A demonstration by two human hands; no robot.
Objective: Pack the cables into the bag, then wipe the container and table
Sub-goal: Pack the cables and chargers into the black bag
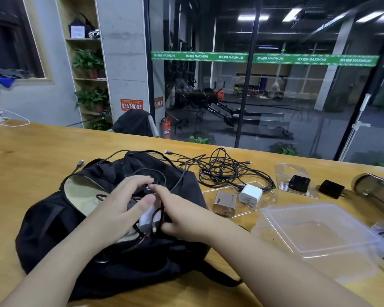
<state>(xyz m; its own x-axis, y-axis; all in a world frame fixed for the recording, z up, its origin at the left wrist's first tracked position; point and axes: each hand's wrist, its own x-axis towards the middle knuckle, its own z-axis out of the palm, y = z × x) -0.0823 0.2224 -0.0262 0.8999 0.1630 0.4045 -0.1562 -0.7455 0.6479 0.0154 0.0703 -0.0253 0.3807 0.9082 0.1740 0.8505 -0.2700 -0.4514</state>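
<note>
Glass walls with a green stripe back a long wooden table (31, 156). On it, at about 7 o'clock of the scene, lies a black bag (53, 229), its mouth open and pale lining showing. Both hands meet over that opening: the left hand (118, 209) grips a white charger (149, 218) wrapped in dark braided cable, and the right hand (175, 216) pinches the same cable (157, 212) just beside it (the fingertips are blurred, so the exact hold is hard to read). A tangle of dark cables (222, 169) lies on the table at 1 o'clock of the bag, one strand trailing over it. Near 3 o'clock sits a clear plastic container (315, 231); between it and the tangle rest a white plug (251, 193) and a tan adapter (224, 204).
</note>
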